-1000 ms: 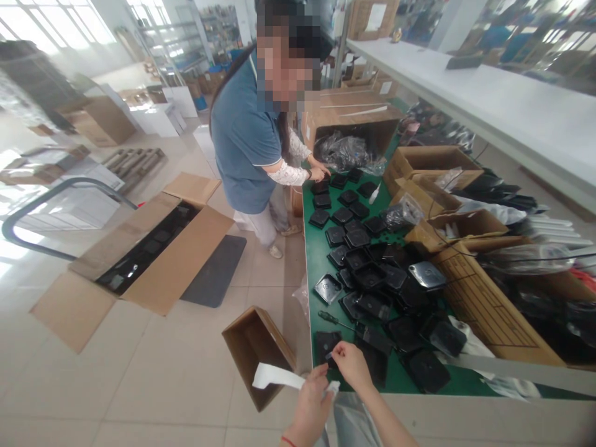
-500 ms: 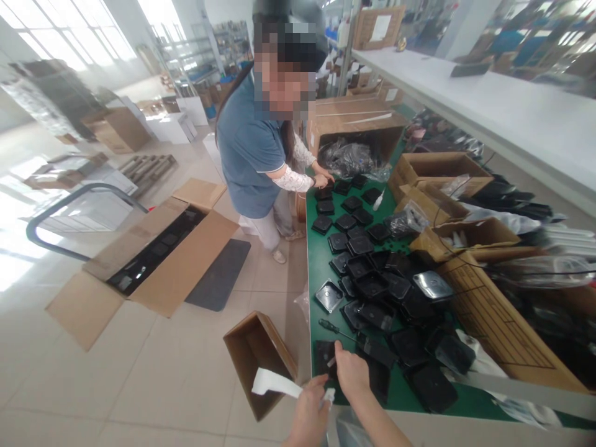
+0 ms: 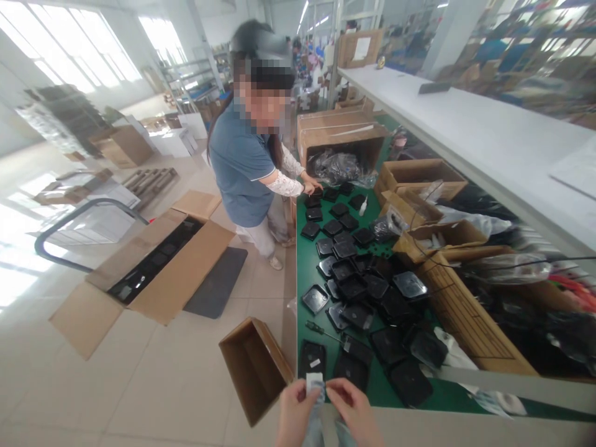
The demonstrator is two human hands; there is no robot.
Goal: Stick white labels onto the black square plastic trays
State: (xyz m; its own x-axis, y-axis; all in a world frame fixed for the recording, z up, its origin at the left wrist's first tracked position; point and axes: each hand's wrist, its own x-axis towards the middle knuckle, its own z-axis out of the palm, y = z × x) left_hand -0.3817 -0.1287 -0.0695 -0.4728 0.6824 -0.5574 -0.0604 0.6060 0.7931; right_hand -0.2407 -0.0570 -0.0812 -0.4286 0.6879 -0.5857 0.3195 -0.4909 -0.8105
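My left hand (image 3: pixel 295 410) and my right hand (image 3: pixel 354 410) meet at the bottom edge, both pinching a small white label strip (image 3: pixel 315 383) between their fingertips. Just beyond them a flat black square part (image 3: pixel 311 359) with a small white sticker lies on the green table (image 3: pixel 305 261). A screwdriver (image 3: pixel 319 329) rests a little farther in. Many more black square parts (image 3: pixel 354 288) are spread over the table.
A co-worker in a blue shirt (image 3: pixel 242 167) stands at the far table end, hands on black parts. An open small carton (image 3: pixel 254 369) sits on the floor by my left hand, a large open carton (image 3: pixel 149 264) farther left. Cardboard boxes (image 3: pixel 470 310) line the table's right side.
My right hand left the black part on the table and came back to my left hand. The long white strip that hung left is no longer seen; both hands now pinch a small piece.
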